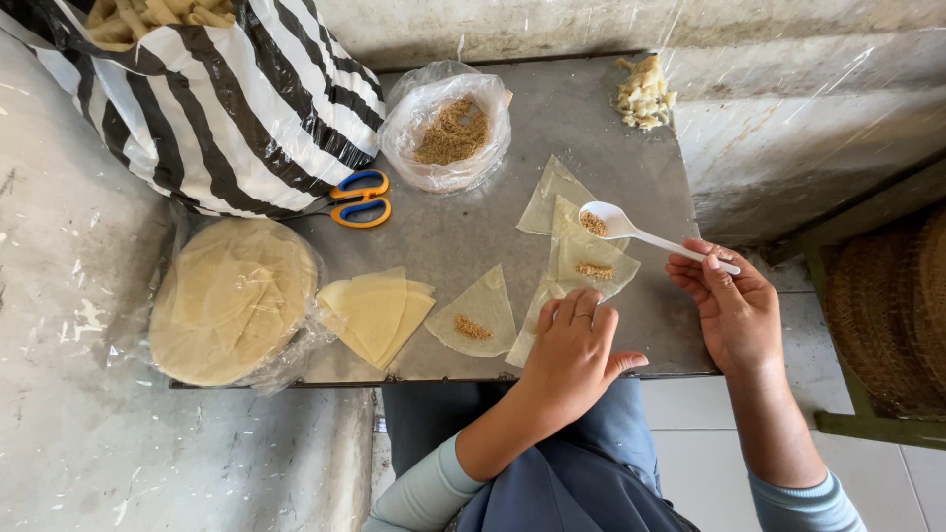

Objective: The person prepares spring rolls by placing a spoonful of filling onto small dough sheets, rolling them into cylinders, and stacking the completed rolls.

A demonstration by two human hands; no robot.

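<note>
White plastic spoon, held by its handle in the right hand, thumb and fingers pinching the handle's end; the bowl, carrying a small heap of brown crumbly filling, hovers above a wedge-shaped pastry wrapper near the right side of the grey metal table. This wrapper already bears a line of filling at its middle. The left hand rests on the near edge of the same group of wrappers, fingers curled and pressed together on the pale sheet; a ring shows on 1 finger. A second wedge wrapper, with its own patch of filling, lies just to the left of the left hand. Further left lies a small stack of plain cut wedges, and beyond it a round stack of wrappers in clear plastic at the table's left edge. A clear bag of brown filling stands open at the table's far side, with orange-and-blue-handled scissors beside it, touching a black-and-white striped bag. A lump of pale yellowish scraps sits at the far right corner.
</note>
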